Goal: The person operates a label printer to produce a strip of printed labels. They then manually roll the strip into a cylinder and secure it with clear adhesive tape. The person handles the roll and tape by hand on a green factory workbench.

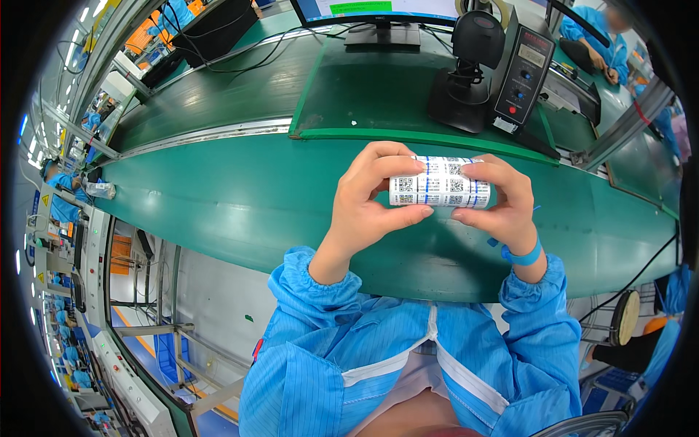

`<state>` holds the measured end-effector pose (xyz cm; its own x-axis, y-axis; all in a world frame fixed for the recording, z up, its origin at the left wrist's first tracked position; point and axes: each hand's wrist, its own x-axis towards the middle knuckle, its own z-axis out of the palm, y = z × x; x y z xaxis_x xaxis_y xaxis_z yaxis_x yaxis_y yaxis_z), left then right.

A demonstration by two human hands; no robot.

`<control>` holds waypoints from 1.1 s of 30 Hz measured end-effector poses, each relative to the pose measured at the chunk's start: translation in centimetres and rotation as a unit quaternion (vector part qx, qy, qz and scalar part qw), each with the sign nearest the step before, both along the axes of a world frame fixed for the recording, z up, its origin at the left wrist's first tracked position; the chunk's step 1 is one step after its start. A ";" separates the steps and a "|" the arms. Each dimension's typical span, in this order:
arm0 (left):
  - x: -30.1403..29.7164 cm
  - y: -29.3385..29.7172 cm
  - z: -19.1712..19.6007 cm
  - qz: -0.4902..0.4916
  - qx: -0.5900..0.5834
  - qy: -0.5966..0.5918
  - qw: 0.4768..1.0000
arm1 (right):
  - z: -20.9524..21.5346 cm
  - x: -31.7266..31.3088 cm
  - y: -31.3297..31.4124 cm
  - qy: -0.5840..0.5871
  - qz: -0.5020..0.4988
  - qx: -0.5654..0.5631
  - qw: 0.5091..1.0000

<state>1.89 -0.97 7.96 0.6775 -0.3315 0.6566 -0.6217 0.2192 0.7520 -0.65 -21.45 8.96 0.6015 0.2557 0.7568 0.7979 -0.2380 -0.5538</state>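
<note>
Between my two hands lies a roll of white labels (440, 183), held sideways above the green bench. Square codes and blue lines cover its printed outside. At its left end my left hand (369, 193) grips it, fingers over the top and thumb below. My right hand (507, 195) clasps the other end in the same way, with a blue wrist strap (523, 255) round that wrist. Both thumbs come near each other along the roll's lower side.
Beyond the green bench top (218, 193) runs a raised green ledge. On it stand a monitor (382, 36), a black scanner on a stand (470, 73) and a grey control box with knobs (521, 76). A small clear bag (100, 190) lies at the far left. Other people in blue work around.
</note>
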 end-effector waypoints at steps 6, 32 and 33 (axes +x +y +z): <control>-0.3 -0.4 0.1 0.013 -0.029 0.000 1.000 | -0.4 -0.2 0.4 0.042 -0.013 0.046 0.998; -0.3 0.1 -0.1 0.058 0.002 -0.067 0.996 | -0.8 -0.9 1.0 0.190 0.044 0.127 0.973; -0.4 0.2 -0.1 0.060 0.004 -0.055 0.997 | -0.7 -0.9 0.8 0.177 0.029 0.105 0.978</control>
<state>1.51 -0.81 7.81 0.6367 -0.2589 0.7264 -0.7214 0.1327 0.6796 -1.57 -20.64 8.28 0.8248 0.1582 0.5428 0.5556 -0.0491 -0.8300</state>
